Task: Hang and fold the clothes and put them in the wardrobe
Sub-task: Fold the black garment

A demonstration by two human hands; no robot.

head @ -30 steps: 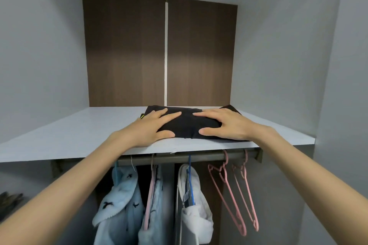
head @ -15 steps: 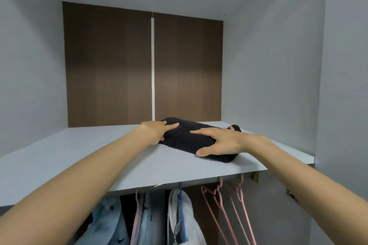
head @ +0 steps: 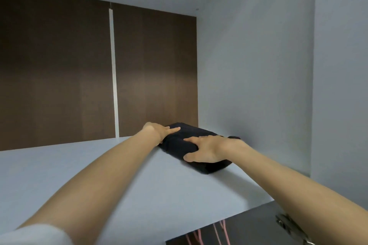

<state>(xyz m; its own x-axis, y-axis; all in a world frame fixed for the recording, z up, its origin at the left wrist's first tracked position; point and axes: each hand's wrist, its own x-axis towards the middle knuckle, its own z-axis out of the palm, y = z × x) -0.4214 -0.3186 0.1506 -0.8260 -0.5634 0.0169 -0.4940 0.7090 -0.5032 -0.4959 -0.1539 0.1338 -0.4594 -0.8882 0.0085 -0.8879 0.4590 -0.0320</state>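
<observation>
The folded black garment (head: 176, 145) lies on the wardrobe shelf (head: 39, 175), towards the shelf's rear right corner, set at a slant to the shelf's front edge. Both hands rest on it, apart from each other. The left hand (head: 159, 131) lies at the garment's end that is farther back on the shelf, its fingers straight and flat on the cloth. The right hand (head: 207, 149) is spread over the end nearer the shelf's front, with its fingers stretched along the top and its thumb down against the side that faces the front. Neither hand curls round the cloth; both press on it with flat fingers. Both bare forearms reach in over the shelf from its front edge, and a white sleeve (head: 35, 234) shows at the lower left.

Behind the shelf stands a dark brown back panel (head: 55, 75), split by a narrow white upright strip (head: 113, 69). At the shelf's right end rises a pale grey side wall (head: 249, 85), and the garment lies near it; whether they touch cannot be told. Below the shelf's front edge, the tops of pink hangers (head: 219, 232) show, with a metal hinge (head: 288, 226) to their right.
</observation>
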